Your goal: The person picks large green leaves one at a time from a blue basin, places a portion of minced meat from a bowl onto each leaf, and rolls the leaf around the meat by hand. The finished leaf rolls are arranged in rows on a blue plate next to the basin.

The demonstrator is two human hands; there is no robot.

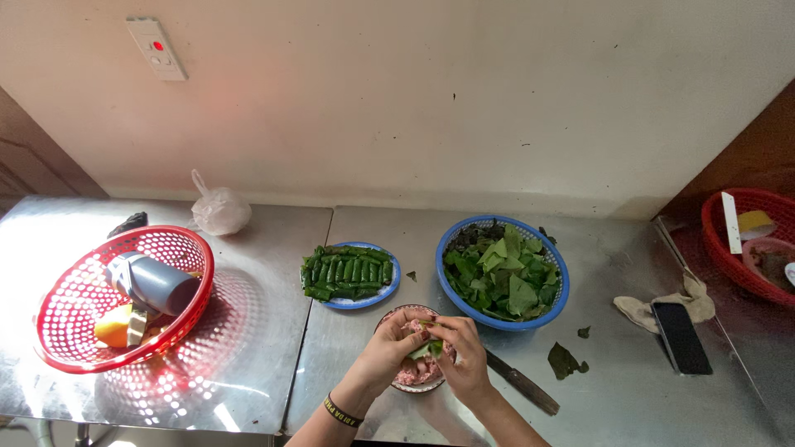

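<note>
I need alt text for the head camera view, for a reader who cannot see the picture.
Two bare hands, left hand and right hand, wrap a green leaf over a bowl of pink minced meat on a steel table. Behind it stand a blue plate of finished leaf rolls and a blue basket of leaves.

1. A red basket (pixel 62 331) sat at the left of the steel bench (pixel 248 364), holding a grey cup (pixel 153 283).
2. A tied plastic bag (pixel 219 210) lay near the wall.
3. A phone (pixel 681 337) rested on a cloth (pixel 642 310) at the right.
4. A knife (pixel 522 383) lay beside torn leaf scraps (pixel 565 361).
5. Another red basket (pixel 729 248) stood at the far right.
</note>
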